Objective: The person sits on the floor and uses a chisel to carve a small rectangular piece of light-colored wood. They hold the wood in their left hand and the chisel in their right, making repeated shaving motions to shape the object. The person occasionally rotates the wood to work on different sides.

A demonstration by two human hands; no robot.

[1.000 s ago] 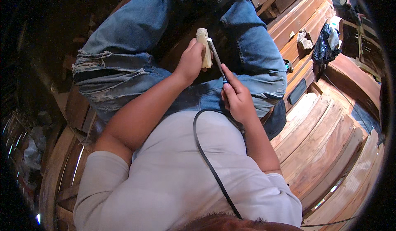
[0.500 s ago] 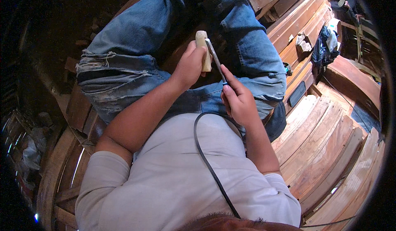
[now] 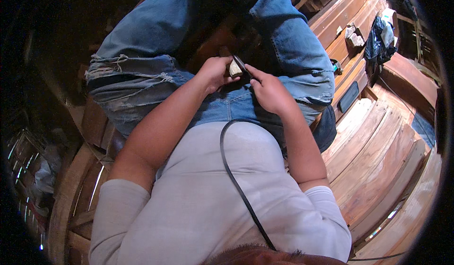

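Note:
Between my thighs, my left hand [image 3: 216,75] is closed round a small pale piece of wood [image 3: 235,69]. Its blunt light end faces me, and the fingers cover much of the rest. My right hand [image 3: 268,89] grips a narrow-bladed tool [image 3: 240,63], its index finger stretched along it. The tool lies slanted against the right side of the wood. In this view it looks dark, and whether it is a knife or a file I cannot tell. The handle is hidden in my palm.
Curved wooden planks [image 3: 373,165] lie to the right, below stacked boards [image 3: 343,9]. On the boards rest a dark flat rectangular object [image 3: 350,96], a pale lump [image 3: 353,36] and a black plastic bag [image 3: 376,40]. A black cable [image 3: 236,184] runs down over my shirt.
The wood has turned from upright to end-on toward me. My right hand has moved up, and the tool has swung so its blade looks shorter and darker. My view has shifted slightly.

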